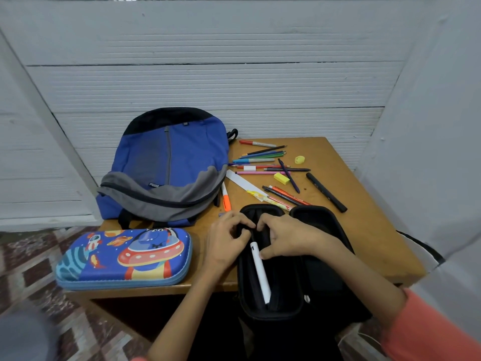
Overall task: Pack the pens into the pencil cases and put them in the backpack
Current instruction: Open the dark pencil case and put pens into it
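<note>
A black pencil case (283, 282) lies open at the table's front edge, with a white pen (260, 272) inside it. My left hand (226, 243) and my right hand (286, 239) meet over the case's far end, fingers curled and pinching something black inside the case. My right thumb touches the white pen. A blue pencil case (125, 256) with a cartoon spaceship lies closed at the front left. The blue and grey backpack (166, 168) lies flat behind it, zipped. Several loose pens and pencils (263, 162) are scattered at the back right.
An orange marker (226, 199) lies beside the backpack. A black marker (326, 192), a yellow eraser (281, 177), a yellow sharpener (299, 159) and a white paper strip (242, 182) lie on the wooden table (364, 220). White panels enclose the table.
</note>
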Motion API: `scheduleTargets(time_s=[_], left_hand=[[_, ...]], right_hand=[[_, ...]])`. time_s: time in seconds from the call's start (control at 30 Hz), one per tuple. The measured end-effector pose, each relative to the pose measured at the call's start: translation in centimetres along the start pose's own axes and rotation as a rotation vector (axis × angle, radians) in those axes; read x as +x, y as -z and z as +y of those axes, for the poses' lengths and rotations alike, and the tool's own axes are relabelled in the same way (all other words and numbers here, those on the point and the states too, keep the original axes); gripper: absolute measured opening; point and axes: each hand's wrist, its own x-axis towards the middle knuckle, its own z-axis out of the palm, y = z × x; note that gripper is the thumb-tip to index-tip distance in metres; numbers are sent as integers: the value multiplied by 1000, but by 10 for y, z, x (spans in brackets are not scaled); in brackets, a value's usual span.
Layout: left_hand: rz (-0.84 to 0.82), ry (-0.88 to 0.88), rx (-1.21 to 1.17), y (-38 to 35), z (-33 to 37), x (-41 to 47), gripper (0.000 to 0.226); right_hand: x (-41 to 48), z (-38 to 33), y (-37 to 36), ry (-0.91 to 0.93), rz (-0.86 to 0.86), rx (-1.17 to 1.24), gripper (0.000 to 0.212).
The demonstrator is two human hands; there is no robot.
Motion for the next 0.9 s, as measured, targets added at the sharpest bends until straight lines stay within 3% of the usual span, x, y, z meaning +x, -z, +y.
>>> scheduleTargets(time_s=[0.23,0.5,0.7,0.9], left_hand=[[-72,-27,48,2,1,-1,34],[-245,-99,122,1,-1,-3,43],[-257,-102,164,-1,-3,-4,62],[-230,-123,136,-1,-4,-4,38]], right_hand=[[-4,-6,-5,-4,35,-54,54],[-12,10,-6,10,268,245,11],[-19,3,-11,4,248,106,19],[-22,-4,-10,-46,244,-144,16]])
